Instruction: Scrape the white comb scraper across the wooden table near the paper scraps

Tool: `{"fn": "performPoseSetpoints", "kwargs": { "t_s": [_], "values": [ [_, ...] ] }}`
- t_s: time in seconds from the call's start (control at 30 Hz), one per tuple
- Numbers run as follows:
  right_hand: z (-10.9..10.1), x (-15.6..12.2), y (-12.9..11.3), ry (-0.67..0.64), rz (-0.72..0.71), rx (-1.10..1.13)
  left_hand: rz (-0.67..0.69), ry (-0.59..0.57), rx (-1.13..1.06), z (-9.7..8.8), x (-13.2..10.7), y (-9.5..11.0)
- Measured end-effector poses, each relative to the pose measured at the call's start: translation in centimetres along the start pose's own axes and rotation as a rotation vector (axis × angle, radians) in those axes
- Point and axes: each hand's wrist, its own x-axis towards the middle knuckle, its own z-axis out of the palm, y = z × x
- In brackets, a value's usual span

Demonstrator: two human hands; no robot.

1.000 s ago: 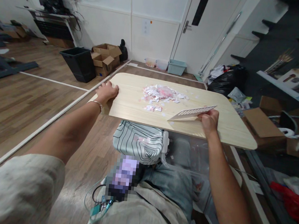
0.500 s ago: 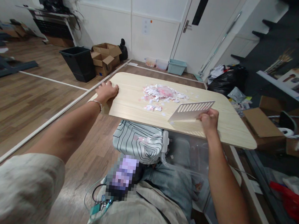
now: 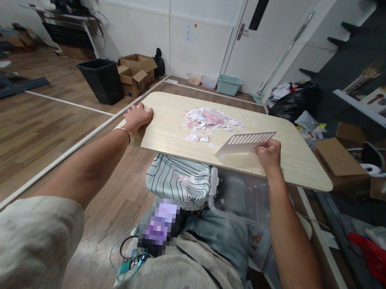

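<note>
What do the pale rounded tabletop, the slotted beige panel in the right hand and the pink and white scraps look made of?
Pale rounded tabletop: likely wood-look laminate, matt, with straight grain lines.
Slotted beige panel: thin stiff board or plastic; it keeps flat.
Pink and white scraps: apparently torn paper, matt.

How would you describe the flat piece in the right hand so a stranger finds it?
On the pale wooden tabletop, beside the pink-white paper scraps, the right hand holds a beige card. Only it is a whole sheet with a row of slots.
</note>
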Motion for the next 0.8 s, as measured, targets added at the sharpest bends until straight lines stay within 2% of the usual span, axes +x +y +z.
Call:
{"fn": "performPoseSetpoints", "kwargs": {
  "t_s": [0.13, 0.3, 0.67, 0.8],
  "values": [
    [0.1, 0.0, 0.2, 0.015, -0.051, 0.023, 0.0, 0.0, -0.006, 0.0, 0.0, 0.0],
    [0.3, 0.2, 0.5, 0.036, -0.045, 0.074, -0.007, -0.012, 0.005, -0.1, -0.1, 0.1],
    [-0.3, 1.0, 2.1, -0.005, -0.062, -0.093, -0.005, -0.024, 0.011, -0.5, -0.4, 0.3],
    [-0.3, 1.2, 2.8, -0.014, -0.066, -0.059, -0.001, -0.019, 0.015, -0.4, -0.3, 0.3]
  ]
}}
